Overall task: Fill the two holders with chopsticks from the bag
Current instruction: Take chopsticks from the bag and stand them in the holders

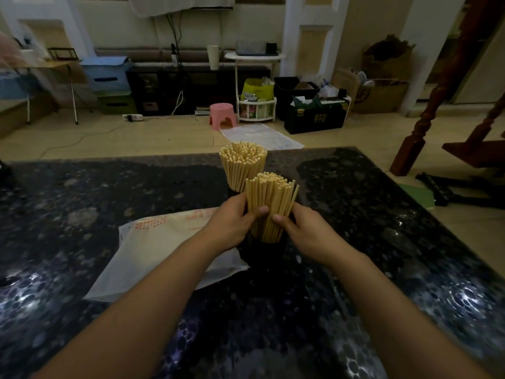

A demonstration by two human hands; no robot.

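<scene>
- Left hand (235, 220) and right hand (303, 228) wrap the near bundle of chopsticks (269, 206) from both sides, thumbs pressing the front, likely to keep the sticks gathered upright.
- That bundle stands in the near holder (269, 253), a dark cup; squeezing it probably settles the sticks down.
- Just behind, the far holder (233, 192) is nearly hidden, its chopsticks (241, 165) fanned and packed full.
- The bag (153, 253) lies flat on the dark stone table (82, 203) to the left, looking emptied; the filling seems nearly finished.
</scene>
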